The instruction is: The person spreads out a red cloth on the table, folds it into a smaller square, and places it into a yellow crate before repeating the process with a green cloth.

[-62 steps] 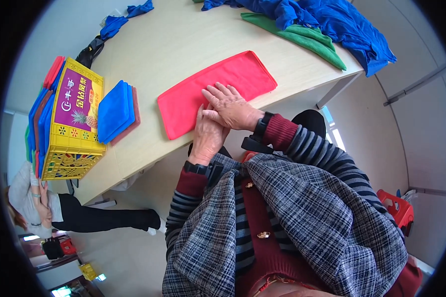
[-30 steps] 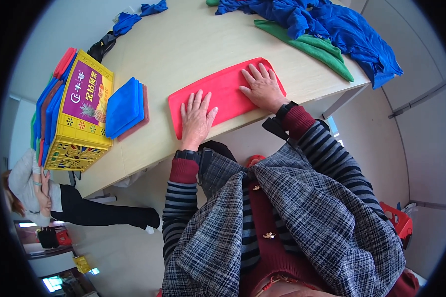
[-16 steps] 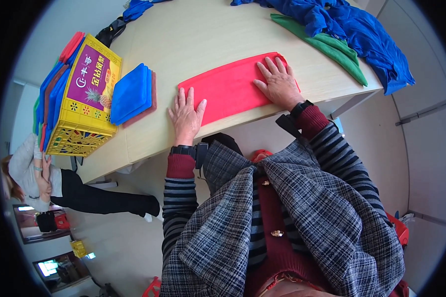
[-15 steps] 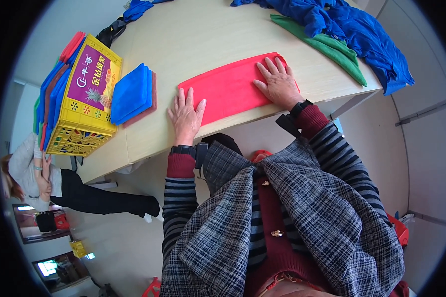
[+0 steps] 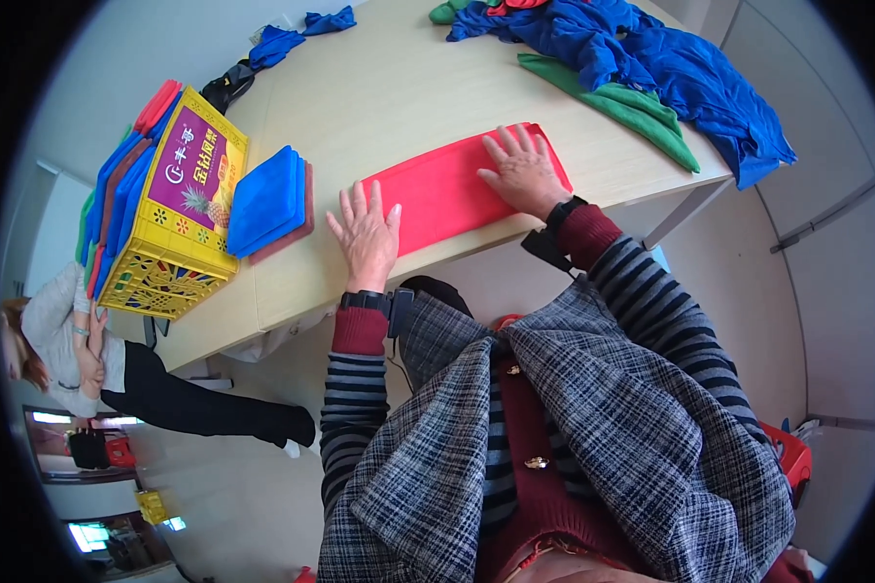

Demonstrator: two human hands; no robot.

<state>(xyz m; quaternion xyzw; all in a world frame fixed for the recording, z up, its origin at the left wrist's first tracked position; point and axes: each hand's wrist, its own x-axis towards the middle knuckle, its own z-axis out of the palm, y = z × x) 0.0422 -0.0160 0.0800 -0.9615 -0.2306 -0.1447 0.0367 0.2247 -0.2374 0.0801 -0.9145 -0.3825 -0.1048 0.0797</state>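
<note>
A red folded cloth (image 5: 442, 199) lies flat as a long rectangle near the table's front edge. My left hand (image 5: 367, 235) rests at its left end, fingers spread, partly over the cloth and partly on the tabletop. On the cloth's right part lies my right hand (image 5: 527, 177), palm down with the fingers apart. Neither hand grips anything. To the left of the cloth sits a small stack of folded blue cloths (image 5: 265, 199) with a brown folded cloth (image 5: 287, 238) at the bottom.
A yellow plastic crate (image 5: 180, 214) holding folded coloured cloths stands on the table's left end. Crumpled blue cloths (image 5: 700, 87) and a green cloth (image 5: 632, 115) lie at the far right. Another person (image 5: 87, 340) stands beyond the crate with arms crossed.
My right hand has shifted slightly left over the red cloth. The left hand's fingers have spread wider and reach a little past the cloth's left end. The whole view has tilted slightly.
</note>
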